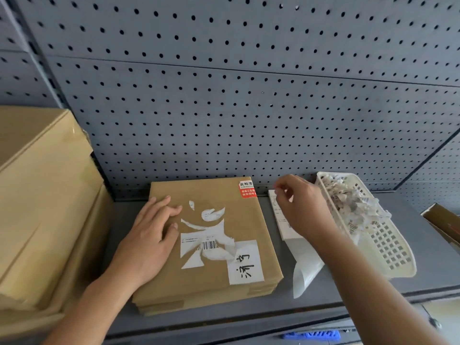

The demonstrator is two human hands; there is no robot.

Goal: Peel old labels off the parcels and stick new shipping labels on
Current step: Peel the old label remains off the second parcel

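Grey pegboard behind, grey shelf beneath. Flat cardboard parcel at centre of shelf; stiff, probably light, likely steady under a flat palm. Old label torn to ragged white remnants, thin and tear-prone; best taken at the lifted curl by the barcode, pulled low and slow. Left hand flat on parcel, fingers straight, pressing. Right hand above stack of new labels, beside scrap basket; fingers curled, thumb to forefinger, anything pinched impossible to tell.

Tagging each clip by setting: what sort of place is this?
Probably a parcel stockroom or packing station: grey pegboard behind the shelf, stacked cardboard boxes at left, and a basket of torn label scraps beside a parcel with a half-peeled label.
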